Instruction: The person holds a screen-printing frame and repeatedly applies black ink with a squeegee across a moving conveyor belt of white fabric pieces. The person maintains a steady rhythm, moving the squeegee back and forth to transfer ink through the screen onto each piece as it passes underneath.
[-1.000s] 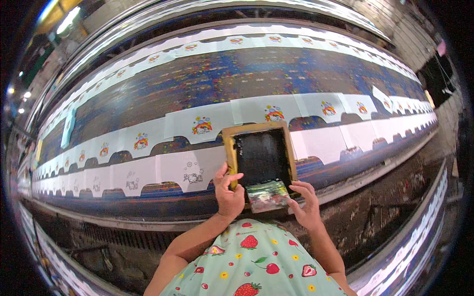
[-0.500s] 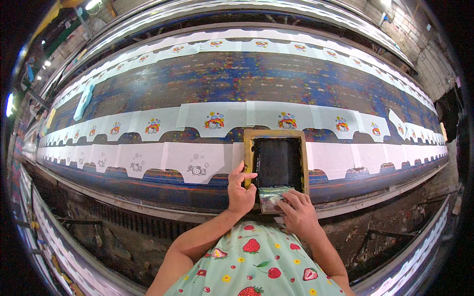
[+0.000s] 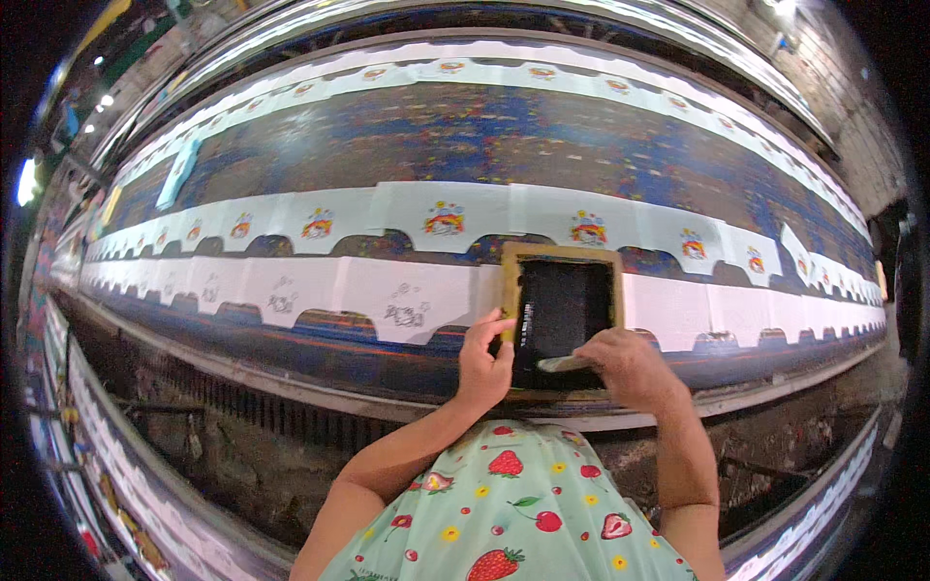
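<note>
A wooden-rimmed printing screen (image 3: pixel 562 252) with dark mesh lies over the near row of white fabric pieces (image 3: pixel 373 300). My left hand (image 3: pixel 486 366) is closed on the left rim, thumb and fingers at its edge. In my right hand (image 3: pixel 635 370) is a squeegee (image 3: pixel 562 365), its pale blade seen nearly edge-on over the near end of the mesh. My right fingers wrap its top and hide part of it. Left of the screen, a fabric piece bears a black outline print (image 3: pixel 405 310). What lies under the screen is hidden.
Beyond the screen runs a row of white pieces with colourful prints (image 3: pixel 444 221). A paint-spotted dark table (image 3: pixel 465 126) stretches far to both sides. A light blue cloth (image 3: pixel 178 174) lies at the far left. The table's front rail (image 3: pixel 320 402) passes before me.
My right hand has turned over the squeegee, which now shows edge-on rather than broad side up, and sits further onto the mesh. My left hand stays at the left rim. The view has shifted slightly.
</note>
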A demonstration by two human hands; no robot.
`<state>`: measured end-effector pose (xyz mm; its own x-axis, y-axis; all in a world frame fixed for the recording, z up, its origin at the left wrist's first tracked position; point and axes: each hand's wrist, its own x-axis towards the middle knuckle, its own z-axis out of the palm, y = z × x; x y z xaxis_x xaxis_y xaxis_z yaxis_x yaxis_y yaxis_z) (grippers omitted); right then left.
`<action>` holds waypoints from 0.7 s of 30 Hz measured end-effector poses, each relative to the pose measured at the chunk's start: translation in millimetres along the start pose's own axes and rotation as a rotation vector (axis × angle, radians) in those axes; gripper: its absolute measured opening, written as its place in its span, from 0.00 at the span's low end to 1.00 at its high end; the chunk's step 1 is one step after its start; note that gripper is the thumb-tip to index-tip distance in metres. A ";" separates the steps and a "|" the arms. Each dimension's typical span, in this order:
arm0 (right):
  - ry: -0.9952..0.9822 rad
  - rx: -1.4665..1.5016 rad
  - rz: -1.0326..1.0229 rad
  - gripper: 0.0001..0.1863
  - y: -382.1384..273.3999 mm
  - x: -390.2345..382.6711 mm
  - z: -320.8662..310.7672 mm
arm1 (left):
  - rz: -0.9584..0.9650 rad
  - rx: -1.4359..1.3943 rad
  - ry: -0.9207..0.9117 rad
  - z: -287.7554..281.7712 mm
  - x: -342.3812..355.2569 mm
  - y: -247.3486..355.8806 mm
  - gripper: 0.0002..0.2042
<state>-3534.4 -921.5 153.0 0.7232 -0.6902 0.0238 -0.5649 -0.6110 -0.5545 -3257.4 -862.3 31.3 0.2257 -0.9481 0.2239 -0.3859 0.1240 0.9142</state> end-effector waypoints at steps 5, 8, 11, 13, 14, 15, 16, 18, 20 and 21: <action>0.071 -0.098 0.021 0.20 32.3 53.9 -12.4 | 0.008 0.091 -0.065 -7.3 9.7 4.4 0.22; 0.184 -0.122 0.035 0.21 52.6 81.6 -13.0 | -0.083 0.053 -0.085 -10.3 17.3 12.5 0.23; 0.216 -0.104 0.044 0.21 62.6 87.9 -9.6 | -0.124 0.055 -0.104 -13.0 22.6 18.5 0.24; 0.196 -0.100 0.049 0.23 63.1 84.8 -4.2 | -0.110 0.078 -0.108 -13.4 24.3 19.5 0.25; 0.184 -0.104 0.051 0.23 59.9 79.6 0.4 | -0.103 0.089 -0.112 -13.1 23.9 19.3 0.25; 0.165 -0.139 0.087 0.24 55.6 73.7 4.4 | -0.104 0.086 -0.114 -13.1 24.3 18.3 0.26; 0.164 -0.124 0.044 0.24 51.1 68.2 8.3 | -0.102 0.079 -0.120 -13.4 24.6 16.5 0.27; 0.125 -0.175 0.053 0.25 36.2 49.1 19.5 | -0.074 0.080 -0.127 -10.8 23.8 12.5 0.28; 0.162 -0.148 0.031 0.26 18.2 27.8 28.7 | -0.004 0.091 -0.107 -11.5 24.7 6.7 0.29; 0.154 -0.132 0.018 0.25 10.2 17.8 31.2 | -0.194 -0.074 -0.147 -11.0 23.7 4.5 0.29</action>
<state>-3514.9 -927.9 121.9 0.6490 -0.7463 0.1479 -0.6314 -0.6368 -0.4426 -3243.9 -880.9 44.4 0.1545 -0.9880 -0.0043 -0.2808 -0.0481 0.9586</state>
